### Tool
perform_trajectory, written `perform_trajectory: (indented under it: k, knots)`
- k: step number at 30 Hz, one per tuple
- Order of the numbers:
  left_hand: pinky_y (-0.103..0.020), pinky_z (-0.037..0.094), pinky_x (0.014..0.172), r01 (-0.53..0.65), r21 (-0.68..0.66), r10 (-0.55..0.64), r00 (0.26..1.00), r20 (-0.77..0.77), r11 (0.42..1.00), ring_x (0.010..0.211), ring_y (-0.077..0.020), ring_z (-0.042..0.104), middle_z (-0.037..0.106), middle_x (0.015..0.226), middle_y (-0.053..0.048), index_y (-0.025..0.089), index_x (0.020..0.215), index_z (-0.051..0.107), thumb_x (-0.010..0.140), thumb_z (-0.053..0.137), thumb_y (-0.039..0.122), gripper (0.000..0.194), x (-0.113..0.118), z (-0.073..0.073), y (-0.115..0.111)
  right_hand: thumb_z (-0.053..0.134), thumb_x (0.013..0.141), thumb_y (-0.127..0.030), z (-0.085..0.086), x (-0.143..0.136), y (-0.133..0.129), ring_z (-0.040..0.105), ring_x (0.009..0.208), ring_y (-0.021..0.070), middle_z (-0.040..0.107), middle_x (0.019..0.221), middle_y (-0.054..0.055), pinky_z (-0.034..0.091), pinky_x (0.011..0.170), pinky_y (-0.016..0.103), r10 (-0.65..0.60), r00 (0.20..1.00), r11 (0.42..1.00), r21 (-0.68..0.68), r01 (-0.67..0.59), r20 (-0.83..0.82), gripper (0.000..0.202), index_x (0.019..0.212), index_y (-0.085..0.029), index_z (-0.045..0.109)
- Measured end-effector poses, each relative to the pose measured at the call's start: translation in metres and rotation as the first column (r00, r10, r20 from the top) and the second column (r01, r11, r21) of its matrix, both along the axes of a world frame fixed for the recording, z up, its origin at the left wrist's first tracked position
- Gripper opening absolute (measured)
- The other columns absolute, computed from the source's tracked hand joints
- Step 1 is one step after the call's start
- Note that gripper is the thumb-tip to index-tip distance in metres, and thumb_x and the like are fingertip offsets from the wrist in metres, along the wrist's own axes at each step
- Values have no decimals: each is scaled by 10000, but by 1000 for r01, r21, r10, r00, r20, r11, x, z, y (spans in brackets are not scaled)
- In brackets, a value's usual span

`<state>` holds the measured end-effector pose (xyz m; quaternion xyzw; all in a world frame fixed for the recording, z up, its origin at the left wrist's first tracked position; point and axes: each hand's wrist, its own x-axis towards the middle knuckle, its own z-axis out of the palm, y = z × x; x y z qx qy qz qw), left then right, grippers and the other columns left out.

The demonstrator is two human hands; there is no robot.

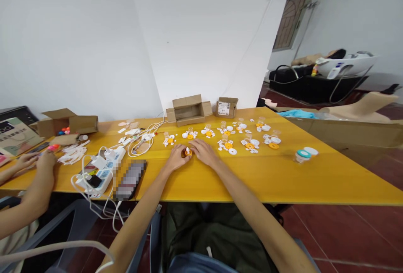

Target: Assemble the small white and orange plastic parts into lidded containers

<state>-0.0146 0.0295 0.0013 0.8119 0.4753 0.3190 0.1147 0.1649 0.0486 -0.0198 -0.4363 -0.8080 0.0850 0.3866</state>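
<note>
My left hand [176,158] rests on the yellow table with its fingers curled around a small orange-rimmed container [188,152]. Small white pieces show inside the container. Close by on its right is my right hand [203,152], fingers stretched towards it and apart; whether they touch it is hard to see. Just beyond the hands lies a group of small parts with an orange ring [190,137] and white pieces. Similar groups, with orange discs [228,145], white lids [232,151] and clear cups [224,137], spread to the right.
An open cardboard box [189,113] and a smaller box [226,108] stand by the wall. Left are a phone [130,179], a power strip [108,172] with cables, and another person's hands [45,161]. A teal-lidded jar [302,156] stands right, beside a white lid [311,151].
</note>
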Motion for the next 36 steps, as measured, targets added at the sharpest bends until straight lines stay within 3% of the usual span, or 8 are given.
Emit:
perform_trajectory:
  k: [5,11,20,28,36]
  knots:
    - [-368,481,855,0,-24,1,999,37,1000,859,-211,576,638,821,-17,207,835,669,745,727,239,112,0,-1,2,622,871,-242,-2,12,-2,679,910,216,735,1022,50,547,856,360,-85,956,996,-44,76,-282,262,1124,-267,686]
    - [-377,478,848,16,-34,-15,1000,25,999,872,-215,573,645,847,-23,205,864,664,762,725,260,131,0,-2,4,627,836,-310,12,3,-7,668,799,196,747,938,32,551,740,329,-30,861,998,-68,-6,-507,259,1079,-237,677]
    - [-350,466,836,46,-29,-45,999,13,999,881,-214,571,633,848,-18,205,886,652,773,728,321,179,-1,-4,6,627,831,-285,19,-8,-16,671,866,212,737,983,46,548,817,352,55,873,999,26,-48,-485,198,1015,-250,691]
    - [-367,476,860,34,-40,-33,999,26,999,884,-219,573,641,865,-25,204,867,651,762,737,311,173,0,-5,5,618,850,-286,19,-6,-18,664,850,200,734,981,42,553,820,339,77,889,997,38,-67,-452,202,1032,-250,698]
    - [-385,486,873,46,-76,-43,998,45,996,882,-222,577,646,874,-30,202,884,674,767,730,315,172,2,-3,4,613,884,-295,18,-7,-20,657,974,209,725,1061,48,536,907,356,84,930,996,22,-82,-357,234,1095,-278,714]
